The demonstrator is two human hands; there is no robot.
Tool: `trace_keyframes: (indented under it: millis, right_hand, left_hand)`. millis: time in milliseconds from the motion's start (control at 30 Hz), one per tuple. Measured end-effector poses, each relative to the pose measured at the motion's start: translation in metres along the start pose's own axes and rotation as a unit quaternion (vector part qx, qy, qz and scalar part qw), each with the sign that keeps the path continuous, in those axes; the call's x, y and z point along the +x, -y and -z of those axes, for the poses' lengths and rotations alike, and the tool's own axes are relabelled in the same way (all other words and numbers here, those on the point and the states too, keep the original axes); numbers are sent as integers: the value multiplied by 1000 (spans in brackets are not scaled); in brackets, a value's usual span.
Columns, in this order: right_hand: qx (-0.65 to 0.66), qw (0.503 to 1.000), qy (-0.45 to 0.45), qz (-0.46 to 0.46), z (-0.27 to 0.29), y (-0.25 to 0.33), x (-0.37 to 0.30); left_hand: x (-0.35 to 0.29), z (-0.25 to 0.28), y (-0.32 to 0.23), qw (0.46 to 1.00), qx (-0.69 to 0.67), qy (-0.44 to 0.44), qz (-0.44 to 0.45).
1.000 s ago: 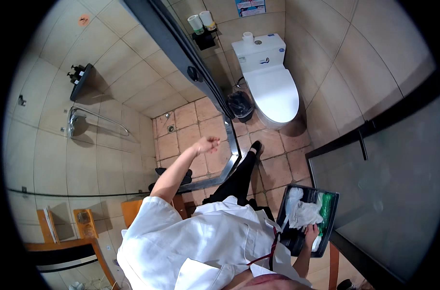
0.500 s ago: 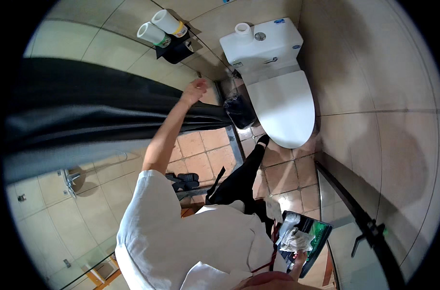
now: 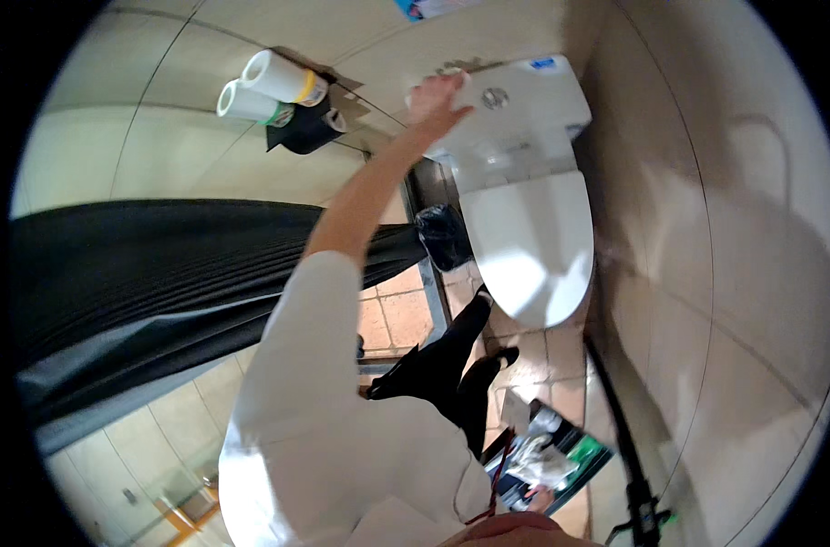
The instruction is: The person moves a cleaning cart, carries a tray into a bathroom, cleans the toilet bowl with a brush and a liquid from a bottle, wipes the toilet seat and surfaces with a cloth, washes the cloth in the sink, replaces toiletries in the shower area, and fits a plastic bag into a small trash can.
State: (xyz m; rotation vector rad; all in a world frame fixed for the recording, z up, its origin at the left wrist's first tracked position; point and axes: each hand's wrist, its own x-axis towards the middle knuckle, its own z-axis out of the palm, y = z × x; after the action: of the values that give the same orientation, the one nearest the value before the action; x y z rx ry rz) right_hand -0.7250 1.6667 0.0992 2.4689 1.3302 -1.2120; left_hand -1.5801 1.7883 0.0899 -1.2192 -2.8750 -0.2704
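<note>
My left hand stretches over the left end of the toilet tank. Its fingers are bent around a white roll, apparently toilet paper, which they mostly cover. Low in the picture, my right hand is closed at the near side of a black tray, with only part of its fingers showing. In this tray lie a crumpled white plastic bag and something green.
The toilet's white lid is down. A black-bagged bin stands left of it. White rolls rest on a black wall holder. A dark curtain hangs at left; a black-framed glass door stands at right.
My left hand has moved forward and right from beside the curtain to the roll on the tank. I have stepped closer, and the tray stays with my right hand.
</note>
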Motion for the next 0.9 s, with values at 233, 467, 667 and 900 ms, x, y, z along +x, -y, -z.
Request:
trace_keyframes:
  millis: [233,467,667,900]
  right_hand:
    - [148,984,14,-101,-10,2,1]
    - [154,985,38,-60,-21,24,-3]
    - [156,986,43,-36,-28,21,8]
    - [160,986,37,-30,-26,-4,11]
  left_hand:
    - [-21,5,16,991,-64,-118,31]
    - [-86,206,58,930,-174,-204,250]
    - [-62,216,124,952,-44,-115,280]
    - [-48,201,134,926,-69,-122,350]
